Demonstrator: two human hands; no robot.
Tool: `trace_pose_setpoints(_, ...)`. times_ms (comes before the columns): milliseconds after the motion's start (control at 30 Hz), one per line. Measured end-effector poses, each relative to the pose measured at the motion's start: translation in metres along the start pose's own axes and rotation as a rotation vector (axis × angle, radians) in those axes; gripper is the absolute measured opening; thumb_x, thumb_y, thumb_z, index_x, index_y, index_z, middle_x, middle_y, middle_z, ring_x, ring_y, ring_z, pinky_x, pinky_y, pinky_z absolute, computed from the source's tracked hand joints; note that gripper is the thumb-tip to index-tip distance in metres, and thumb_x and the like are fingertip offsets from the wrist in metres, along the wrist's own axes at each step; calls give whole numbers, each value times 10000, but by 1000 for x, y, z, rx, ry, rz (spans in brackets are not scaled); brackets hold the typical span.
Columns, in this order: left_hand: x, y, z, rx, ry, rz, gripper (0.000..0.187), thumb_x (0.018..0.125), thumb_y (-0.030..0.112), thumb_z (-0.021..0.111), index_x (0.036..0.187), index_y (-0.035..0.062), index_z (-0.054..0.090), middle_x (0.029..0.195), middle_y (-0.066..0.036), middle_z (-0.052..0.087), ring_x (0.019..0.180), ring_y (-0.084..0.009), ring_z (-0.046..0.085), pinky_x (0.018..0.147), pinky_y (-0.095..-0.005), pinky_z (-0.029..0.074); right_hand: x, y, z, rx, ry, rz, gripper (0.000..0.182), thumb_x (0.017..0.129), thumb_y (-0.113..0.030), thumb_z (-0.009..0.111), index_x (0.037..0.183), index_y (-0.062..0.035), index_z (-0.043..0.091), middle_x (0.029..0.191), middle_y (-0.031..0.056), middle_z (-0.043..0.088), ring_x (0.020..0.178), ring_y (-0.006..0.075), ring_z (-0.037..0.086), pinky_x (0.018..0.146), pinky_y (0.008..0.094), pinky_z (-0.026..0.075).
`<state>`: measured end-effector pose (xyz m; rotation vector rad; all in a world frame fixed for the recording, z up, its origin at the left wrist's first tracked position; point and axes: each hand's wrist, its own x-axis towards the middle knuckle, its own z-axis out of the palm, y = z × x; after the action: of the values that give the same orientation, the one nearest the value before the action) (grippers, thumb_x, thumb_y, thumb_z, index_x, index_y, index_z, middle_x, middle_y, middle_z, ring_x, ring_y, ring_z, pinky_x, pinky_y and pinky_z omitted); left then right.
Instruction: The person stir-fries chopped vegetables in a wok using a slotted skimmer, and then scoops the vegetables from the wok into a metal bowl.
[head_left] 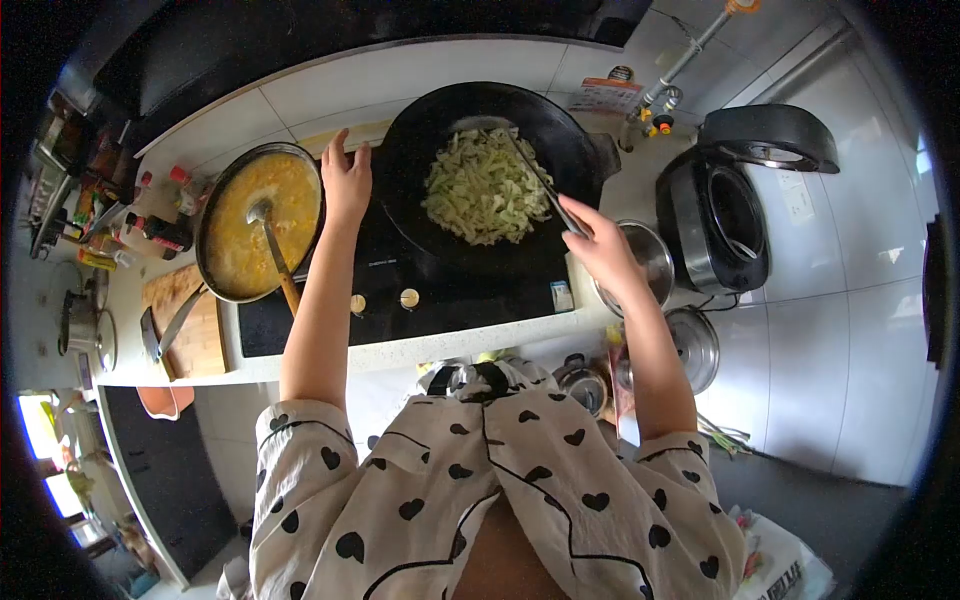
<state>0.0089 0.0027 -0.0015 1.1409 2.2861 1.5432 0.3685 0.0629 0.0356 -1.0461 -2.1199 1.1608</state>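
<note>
A large black wok (420, 215) on the stove holds chopped pale green vegetables (485, 185). My right hand (600, 245) is closed round the handle of a spatula (545, 185), whose far end reaches into the vegetables. Between the wok and a pan of yellow soup, my left hand (347, 180) is raised near the wok's left rim, fingers apart, holding nothing. The soup pan (203, 240) stands on the left side of the stove, with a wooden-handled ladle (272, 235) resting in it.
A cutting board (205, 335) with a knife (180, 318) lies at the left, below sauce bottles (165, 232). Right of the wok are a metal bowl (655, 262) and an open black rice cooker (690, 225). The stove's front panel (450, 300) has two knobs.
</note>
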Motion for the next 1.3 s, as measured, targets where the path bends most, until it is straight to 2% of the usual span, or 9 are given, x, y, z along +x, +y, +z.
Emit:
trace_pose_setpoints(100,0,-2,-1,-27,0,6,470,891,293,531,1276,36,452,1269,-208,448,1192,-362,419,989,-417,358,22,-8,16,137,-25,240,493,848,-64,545,1328,-35,436,1273,116,543,989,142,577,816,261,445)
trace_pose_setpoints(267,0,-6,-6,25,27,33,474,885,287,539,1273,30,451,1262,-211,451,1186,-364,420,994,-417,352,28,14,20,70,-166,151,523,826,-64,548,1333,-25,428,1282,124,534,983,152,578,802,272,453)
trace_pose_setpoints(300,1,-10,-6,18,34,43,475,884,287,541,1272,29,450,1262,-212,450,1183,-365,421,993,-417,353,25,32,22,-26,-130,-90,527,808,-83,559,1325,-90,458,1207,150,585,951,206,624,773,309,478)
trace_pose_setpoints(433,1,-15,-5,19,48,69,477,882,289,543,1270,28,449,1265,-215,446,1180,-368,419,992,-418,353,-8,-44,-6,-375,-201,204,490,787,-111,566,1261,-228,534,955,186,643,787,301,643,681,354,487)
trace_pose_setpoints(700,2,-11,-8,56,39,50,478,881,294,540,1268,27,450,1268,-216,444,1186,-372,413,995,-417,347,-76,-114,-58,-365,-183,335,435,787,-76,574,1216,-143,570,721,214,565,525,204,503,549,307,426)
trace_pose_setpoints(933,5,-12,-1,13,19,72,485,888,301,534,1273,19,446,1272,-217,445,1190,-373,415,992,-418,353,-48,-47,-19,-172,-173,292,436,825,-94,568,1259,-97,523,820,209,623,576,156,544,578,301,435)
trace_pose_setpoints(1033,5,-4,-5,17,21,69,483,896,305,528,1278,21,443,1275,-216,441,1183,-373,420,988,-420,358,-36,-31,-9,-53,-129,173,460,836,-15,544,1290,-63,494,1056,92,641,797,66,531,730,214,434)
trace_pose_setpoints(1133,2,-2,-9,21,24,47,484,897,305,528,1282,27,440,1278,-213,437,1176,-372,424,984,-424,360,-35,-47,-8,-106,-62,188,433,853,-128,572,1280,-96,504,1031,168,649,773,174,633,699,281,473)
trace_pose_setpoints(1300,3,-8,-3,39,10,50,482,888,297,537,1273,23,446,1270,-218,442,1178,-372,423,980,-425,362,-21,-42,3,-290,-64,267,447,844,-118,577,1283,-99,499,1040,170,646,788,200,638,717,287,476)
